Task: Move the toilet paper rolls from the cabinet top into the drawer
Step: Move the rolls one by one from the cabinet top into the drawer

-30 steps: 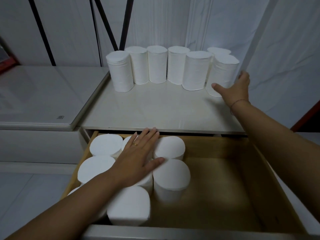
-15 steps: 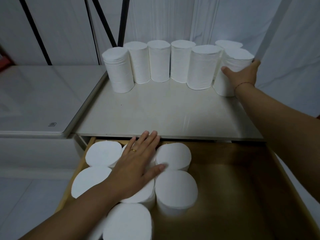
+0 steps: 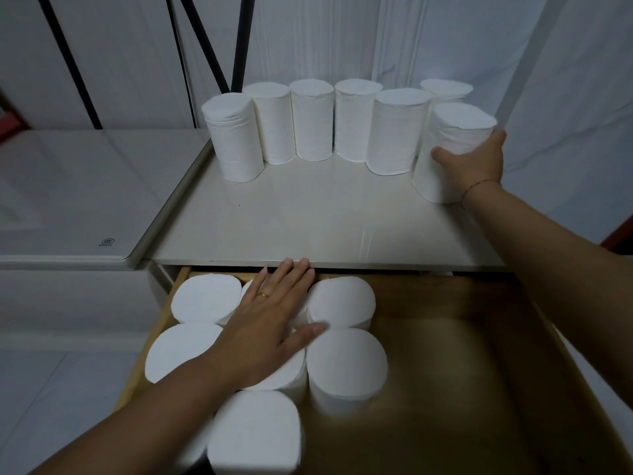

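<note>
Several white toilet paper rolls [image 3: 311, 121] stand upright in a curved row at the back of the pale cabinet top [image 3: 308, 228]. My right hand [image 3: 474, 162] is wrapped around the rightmost front roll [image 3: 455, 132], which leans slightly toward me. Below, the wooden drawer [image 3: 479, 371] is pulled out, with several rolls [image 3: 346, 365] standing on end in its left half. My left hand [image 3: 270, 323] lies flat, fingers spread, on top of those rolls, a ring on one finger.
The drawer's right half is bare wood. A lower white glossy surface [image 3: 68, 186] adjoins the cabinet on the left. White draped fabric and black poles [image 3: 239, 39] stand behind the rolls. Pale floor lies at the lower left.
My right hand has reached the rightmost roll and closed around it, and the roll now tilts. My left hand has stayed flat on the drawer rolls. The camera has moved closer.
</note>
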`<state>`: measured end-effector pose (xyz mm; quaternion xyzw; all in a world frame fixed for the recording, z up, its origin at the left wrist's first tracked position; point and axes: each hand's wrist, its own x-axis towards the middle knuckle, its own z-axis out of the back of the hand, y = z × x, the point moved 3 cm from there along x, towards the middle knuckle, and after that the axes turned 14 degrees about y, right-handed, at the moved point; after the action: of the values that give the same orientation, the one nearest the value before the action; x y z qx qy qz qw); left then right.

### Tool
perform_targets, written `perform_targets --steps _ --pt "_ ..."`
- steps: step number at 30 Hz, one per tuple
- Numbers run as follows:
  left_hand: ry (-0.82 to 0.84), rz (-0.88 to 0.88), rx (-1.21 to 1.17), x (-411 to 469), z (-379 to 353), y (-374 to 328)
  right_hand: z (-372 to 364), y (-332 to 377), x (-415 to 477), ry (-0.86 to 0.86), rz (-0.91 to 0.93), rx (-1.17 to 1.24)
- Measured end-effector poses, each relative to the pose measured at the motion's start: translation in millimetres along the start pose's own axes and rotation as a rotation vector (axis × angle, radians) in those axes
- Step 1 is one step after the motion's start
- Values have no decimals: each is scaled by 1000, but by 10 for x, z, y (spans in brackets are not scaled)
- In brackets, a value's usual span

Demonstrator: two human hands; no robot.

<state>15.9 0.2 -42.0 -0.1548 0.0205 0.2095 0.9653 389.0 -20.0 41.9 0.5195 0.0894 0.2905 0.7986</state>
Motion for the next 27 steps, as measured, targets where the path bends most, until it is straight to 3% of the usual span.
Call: perform_targets --steps 15,27 --pt "163 -15 139 -171 -241 -165 393 42 -1588 343 150 90" --pt "179 17 136 -208 -289 -188 558 -197 -2129 397 222 85"
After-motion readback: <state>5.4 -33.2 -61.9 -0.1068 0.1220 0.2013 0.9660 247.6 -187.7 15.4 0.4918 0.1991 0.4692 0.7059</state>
